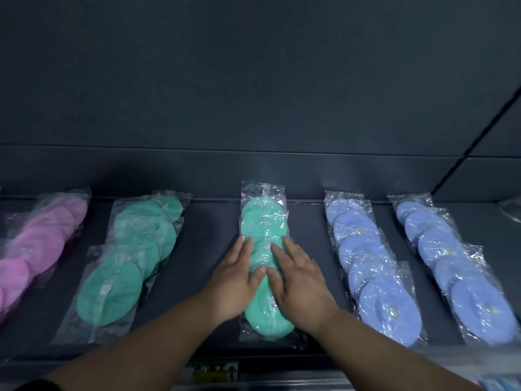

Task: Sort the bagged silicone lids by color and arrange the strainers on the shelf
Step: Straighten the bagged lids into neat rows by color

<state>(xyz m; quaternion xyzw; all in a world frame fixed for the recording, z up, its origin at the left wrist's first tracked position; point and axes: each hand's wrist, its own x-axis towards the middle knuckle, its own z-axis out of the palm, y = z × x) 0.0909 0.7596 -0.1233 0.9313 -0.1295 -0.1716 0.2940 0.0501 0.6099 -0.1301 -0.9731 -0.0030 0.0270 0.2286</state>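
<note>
At the near lip of the shelf [203, 249], at 6 o'clock in the view, sits a yellow label [215, 372] with a red arrow; its print is too blurred to read. Two bare forearms reach in from 7 and 5 o'clock. The left hand [235, 280] and the right hand [300, 280] lie palm-down, side by side, on the middle row of green lids [263, 221]. Their fingers [245, 246] are straight and slightly spread, pressing flat on the clear bags without curling round anything, and the thumb tips are just about touching. This overlapping row of bagged lids runs from the near edge toward 12 o'clock. At 9 o'clock from the hands lies a second green row [127, 263], tilted toward 1 o'clock, and beyond it, at the view's left edge, a purple row [42, 235]. At 3 o'clock lie two blue rows, one near the hands [369, 263] and one farther right [451, 263]. Behind all the rows rises a dark back panel [253, 80].
</note>
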